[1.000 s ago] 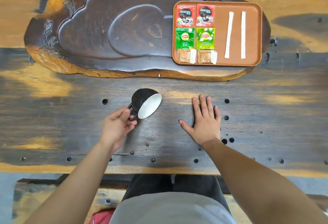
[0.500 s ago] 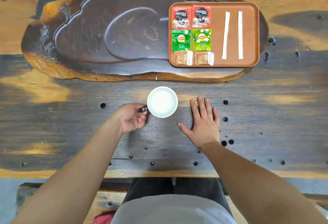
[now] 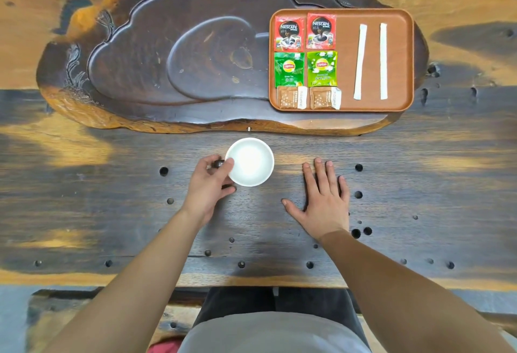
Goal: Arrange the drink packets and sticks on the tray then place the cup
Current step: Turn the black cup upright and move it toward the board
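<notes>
Just right of the left hand (image 3: pixel 210 184), pinching its handle, stands the cup (image 3: pixel 249 161); right hand (image 3: pixel 324 198) spread flat.

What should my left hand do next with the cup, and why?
Probably let go of the cup and draw the left hand back. The cup stands upright on the table, the left fingers at its handle, while the packets and both sticks already lie in rows on the tray. The right hand rests flat and idle.

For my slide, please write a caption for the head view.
Left hand holds upright cup by its handle; packets and sticks lie arranged on tray.
</notes>
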The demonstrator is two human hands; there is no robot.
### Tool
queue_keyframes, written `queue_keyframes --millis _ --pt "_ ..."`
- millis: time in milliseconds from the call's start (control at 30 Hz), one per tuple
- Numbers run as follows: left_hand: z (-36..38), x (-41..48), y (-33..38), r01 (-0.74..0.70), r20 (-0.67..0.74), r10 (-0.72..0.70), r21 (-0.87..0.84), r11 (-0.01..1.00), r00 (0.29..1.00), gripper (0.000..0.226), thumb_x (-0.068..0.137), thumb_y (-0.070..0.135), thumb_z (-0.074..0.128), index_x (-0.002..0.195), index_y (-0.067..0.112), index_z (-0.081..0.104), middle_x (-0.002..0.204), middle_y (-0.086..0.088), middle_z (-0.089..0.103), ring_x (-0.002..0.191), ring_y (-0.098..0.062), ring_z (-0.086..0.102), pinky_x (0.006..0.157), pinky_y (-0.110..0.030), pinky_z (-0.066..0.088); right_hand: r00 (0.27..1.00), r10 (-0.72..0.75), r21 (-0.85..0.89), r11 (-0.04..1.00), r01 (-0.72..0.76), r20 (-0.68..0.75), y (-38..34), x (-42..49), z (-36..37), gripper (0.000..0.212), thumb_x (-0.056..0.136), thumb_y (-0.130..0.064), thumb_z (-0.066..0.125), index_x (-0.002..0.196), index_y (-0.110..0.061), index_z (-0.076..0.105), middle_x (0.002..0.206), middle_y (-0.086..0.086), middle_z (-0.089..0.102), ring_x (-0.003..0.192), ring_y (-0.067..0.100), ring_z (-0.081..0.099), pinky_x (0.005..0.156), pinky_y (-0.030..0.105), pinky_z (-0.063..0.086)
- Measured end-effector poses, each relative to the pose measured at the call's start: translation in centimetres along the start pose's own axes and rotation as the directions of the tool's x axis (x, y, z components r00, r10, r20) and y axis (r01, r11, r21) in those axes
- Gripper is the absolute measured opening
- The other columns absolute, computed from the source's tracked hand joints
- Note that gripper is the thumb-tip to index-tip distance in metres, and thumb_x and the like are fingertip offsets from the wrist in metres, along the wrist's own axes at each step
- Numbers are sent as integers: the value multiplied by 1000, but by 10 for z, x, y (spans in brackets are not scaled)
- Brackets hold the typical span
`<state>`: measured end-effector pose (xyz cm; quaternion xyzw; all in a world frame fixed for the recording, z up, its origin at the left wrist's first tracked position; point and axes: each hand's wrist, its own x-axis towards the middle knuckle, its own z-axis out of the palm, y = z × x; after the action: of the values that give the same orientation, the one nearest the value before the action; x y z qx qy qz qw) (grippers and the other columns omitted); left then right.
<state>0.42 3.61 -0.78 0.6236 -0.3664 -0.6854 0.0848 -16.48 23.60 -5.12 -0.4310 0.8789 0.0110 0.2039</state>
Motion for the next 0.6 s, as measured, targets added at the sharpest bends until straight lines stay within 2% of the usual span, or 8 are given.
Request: queue_keyframes --millis 100,233,400,600 --pt "1 -3 -13 -76 35 80 -116 990 996 52 90 15 73 136 25 50 101 -7 65 116 -26 64 92 -51 58 1000 5 -3 1000 -5 6 0 0 0 96 85 -83 31 160 -28 6 170 0 2 156 22 -7 124 52 11" --pt "1 -1 -18 -79 90 100 -211 974 991 42 93 10 68 129 29 59 106 -12 61 123 -36 59 94 -58 55 1000 6 -3 1000 -6 6 -1 1 0 96 85 -83 32 160 -28 5 170 0 2 156 21 -7 124 51 10" --pt "3 -2 -8 -83 89 100 -185 979 991 29 94 1 63 114 23 65 106 -16 58 118 -45 62 91 -58 56 1000 7 -7 1000 -7 15 0 1 0 96 85 -83 31 160 -29 4 170 0 1 155 21 -8 124 51 9" --pt "0 -4 -1 -105 92 120 -149 983 988 28 93 1 65 114 20 68 108 -21 58 118 -45 62 89 -60 56 1000 5 -2 1000 -5 21 0 2 0 96 85 -84 29 160 -29 2 170 -1 -1 155 21 -9 124 51 9"
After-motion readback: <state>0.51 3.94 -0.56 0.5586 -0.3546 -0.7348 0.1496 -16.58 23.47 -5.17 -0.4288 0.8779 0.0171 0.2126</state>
